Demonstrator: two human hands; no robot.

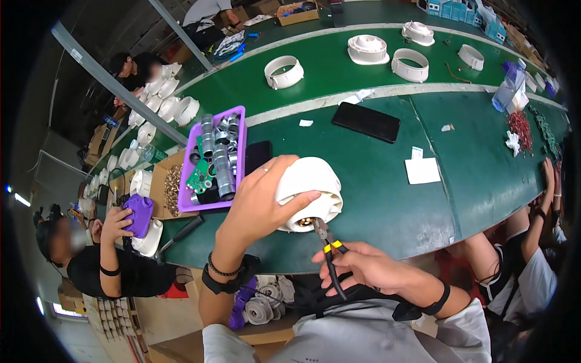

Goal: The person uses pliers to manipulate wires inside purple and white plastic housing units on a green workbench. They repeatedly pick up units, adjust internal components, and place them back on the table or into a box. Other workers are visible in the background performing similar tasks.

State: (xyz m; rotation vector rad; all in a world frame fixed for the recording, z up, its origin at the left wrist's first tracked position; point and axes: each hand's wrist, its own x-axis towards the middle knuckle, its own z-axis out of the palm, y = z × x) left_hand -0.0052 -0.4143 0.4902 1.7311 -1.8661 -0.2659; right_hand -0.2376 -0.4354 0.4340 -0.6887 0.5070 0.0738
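Note:
My left hand (260, 196) grips a white round plastic housing (310, 178), tilting it on the green table with its opening toward me. Brass-coloured metal (307, 222) shows inside that opening. In my right hand (369, 266) is a pair of pliers (330, 254) with black and yellow handles. The jaws of the pliers reach the rim of the opening beside the brass part; whether they bite on it I cannot tell. Left of my left hand stands a purple tray (242, 145) holding metal cylinders (223, 169) and green circuit boards (200, 175).
A cardboard box of small brass pieces (173, 190) and a hammer-like tool (181, 233) lie left. Beyond are a black phone (366, 121), a white paper (423, 170) and a belt carrying white rings (284, 72). A co-worker at left holds a purple housing (140, 215); others sit right.

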